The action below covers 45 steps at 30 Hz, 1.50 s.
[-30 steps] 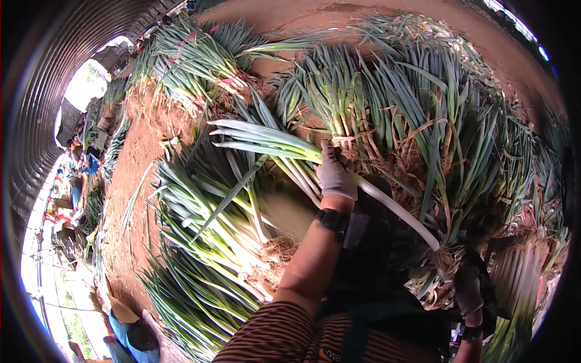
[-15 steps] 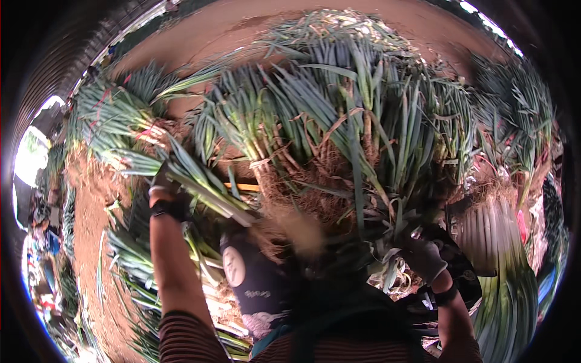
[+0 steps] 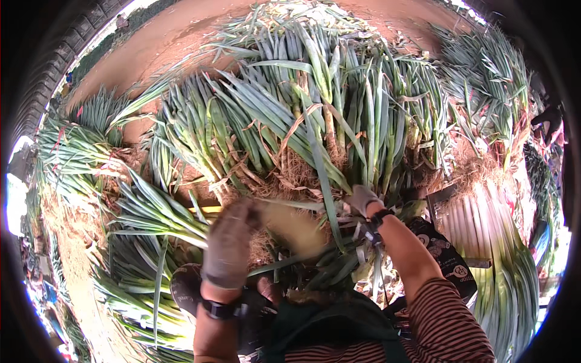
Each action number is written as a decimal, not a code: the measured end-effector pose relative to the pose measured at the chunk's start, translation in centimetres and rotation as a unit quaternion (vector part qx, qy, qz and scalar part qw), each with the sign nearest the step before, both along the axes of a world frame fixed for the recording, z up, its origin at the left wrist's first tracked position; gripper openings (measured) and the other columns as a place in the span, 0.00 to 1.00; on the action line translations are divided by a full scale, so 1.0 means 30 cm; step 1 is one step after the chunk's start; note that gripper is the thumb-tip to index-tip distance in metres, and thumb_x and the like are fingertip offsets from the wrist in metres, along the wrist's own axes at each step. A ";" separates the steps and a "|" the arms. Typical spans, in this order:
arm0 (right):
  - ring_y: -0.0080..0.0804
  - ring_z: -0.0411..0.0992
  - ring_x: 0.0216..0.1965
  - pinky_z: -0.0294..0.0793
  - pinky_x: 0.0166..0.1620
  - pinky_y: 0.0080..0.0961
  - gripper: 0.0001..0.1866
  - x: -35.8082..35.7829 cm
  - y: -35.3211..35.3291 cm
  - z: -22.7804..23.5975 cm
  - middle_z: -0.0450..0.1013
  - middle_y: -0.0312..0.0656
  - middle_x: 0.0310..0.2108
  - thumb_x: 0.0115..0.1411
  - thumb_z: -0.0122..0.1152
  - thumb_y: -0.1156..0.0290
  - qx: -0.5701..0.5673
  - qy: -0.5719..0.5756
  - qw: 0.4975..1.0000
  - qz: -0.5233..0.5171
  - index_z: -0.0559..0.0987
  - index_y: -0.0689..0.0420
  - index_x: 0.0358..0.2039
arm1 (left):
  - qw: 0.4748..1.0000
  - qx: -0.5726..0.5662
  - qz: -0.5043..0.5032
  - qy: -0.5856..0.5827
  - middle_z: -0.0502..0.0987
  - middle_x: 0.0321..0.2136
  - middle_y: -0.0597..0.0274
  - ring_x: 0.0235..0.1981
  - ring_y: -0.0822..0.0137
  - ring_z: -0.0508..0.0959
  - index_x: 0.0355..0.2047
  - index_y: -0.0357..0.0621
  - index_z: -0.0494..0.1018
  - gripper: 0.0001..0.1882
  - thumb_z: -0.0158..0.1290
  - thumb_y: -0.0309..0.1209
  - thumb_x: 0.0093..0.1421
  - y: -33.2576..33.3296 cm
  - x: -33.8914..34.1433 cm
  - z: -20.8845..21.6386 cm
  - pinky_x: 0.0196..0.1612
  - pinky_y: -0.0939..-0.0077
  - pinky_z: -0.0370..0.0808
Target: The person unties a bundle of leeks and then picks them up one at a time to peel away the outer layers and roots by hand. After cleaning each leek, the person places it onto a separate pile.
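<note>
My right hand (image 3: 364, 201), in a pale glove, reaches to the middle and closes on the lower end of a leek (image 3: 330, 166) at the front of a standing heap. My left hand (image 3: 233, 248), also gloved, is smeared by motion in front of the heap's roots. Its fingers cannot be made out. Just beyond it on the left, a few trimmed leeks (image 3: 158, 212) lie with leaves pointing left. The heap's leeks (image 3: 275, 115) stand leaves up, with brown, soil-covered roots (image 3: 296, 172) toward me.
More leeks (image 3: 130, 278) are piled at lower left. At right, a row of white-stalked leeks (image 3: 478, 221) lies leaves toward me beside a dark bar (image 3: 445, 195). Loose leaves (image 3: 339, 263) cover the space before my lap. A yellow stick (image 3: 212, 209) shows near my left hand.
My left hand has let go of the leek on the left pile and moved right, toward the middle. My right hand has gone from low right up to the standing heap. The view has shifted.
</note>
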State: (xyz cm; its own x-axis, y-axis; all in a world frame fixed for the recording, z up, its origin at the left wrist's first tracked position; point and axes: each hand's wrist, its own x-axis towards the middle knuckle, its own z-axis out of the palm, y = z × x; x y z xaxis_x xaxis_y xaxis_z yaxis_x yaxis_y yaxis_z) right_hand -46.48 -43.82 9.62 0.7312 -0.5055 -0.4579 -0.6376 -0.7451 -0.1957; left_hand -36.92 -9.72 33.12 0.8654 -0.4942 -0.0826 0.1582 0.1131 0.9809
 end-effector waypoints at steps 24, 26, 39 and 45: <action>0.48 0.75 0.27 0.72 0.29 0.35 0.19 -0.401 0.577 0.568 0.74 0.52 0.27 0.63 0.56 0.51 0.227 -0.547 0.804 -0.055 0.78 0.56 0.39 | 0.982 0.153 -0.028 -0.108 0.73 0.27 0.62 0.29 0.70 0.72 0.33 0.35 0.73 0.15 0.47 0.37 0.67 -0.132 -0.270 0.104 0.30 0.77 0.69; 0.53 0.75 0.35 0.73 0.34 0.38 0.21 -0.402 0.601 0.600 0.76 0.52 0.31 0.63 0.53 0.48 0.227 -0.518 0.821 -0.072 0.76 0.55 0.40 | 0.998 0.040 0.027 0.041 0.69 0.25 0.70 0.29 0.74 0.70 0.32 0.39 0.72 0.13 0.48 0.35 0.67 -0.152 -0.296 0.115 0.29 0.83 0.66; 0.48 0.77 0.34 0.76 0.36 0.35 0.22 -0.472 0.632 0.678 0.77 0.48 0.31 0.64 0.55 0.52 0.203 -0.543 0.801 -0.150 0.70 0.57 0.49 | 0.854 0.240 -0.288 -0.360 0.74 0.27 0.63 0.28 0.67 0.72 0.42 0.36 0.74 0.15 0.52 0.34 0.60 -0.095 -0.451 -0.031 0.35 0.74 0.71; 0.44 0.77 0.29 0.74 0.33 0.34 0.24 -0.516 0.543 0.719 0.76 0.46 0.27 0.59 0.60 0.47 0.227 -0.442 0.855 -0.146 0.73 0.54 0.44 | 0.707 0.161 -0.322 -0.609 0.76 0.33 0.62 0.32 0.65 0.74 0.45 0.38 0.73 0.15 0.50 0.33 0.62 -0.024 -0.471 -0.075 0.36 0.73 0.72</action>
State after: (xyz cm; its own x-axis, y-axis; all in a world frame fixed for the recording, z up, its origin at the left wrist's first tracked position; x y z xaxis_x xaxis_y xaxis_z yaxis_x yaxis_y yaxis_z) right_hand -61.97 -27.54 31.19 0.7659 -0.6429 0.0114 -0.2364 -0.2980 -0.9248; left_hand -51.05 -10.42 30.87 -0.0037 -0.9432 0.3323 -0.9090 0.1417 0.3920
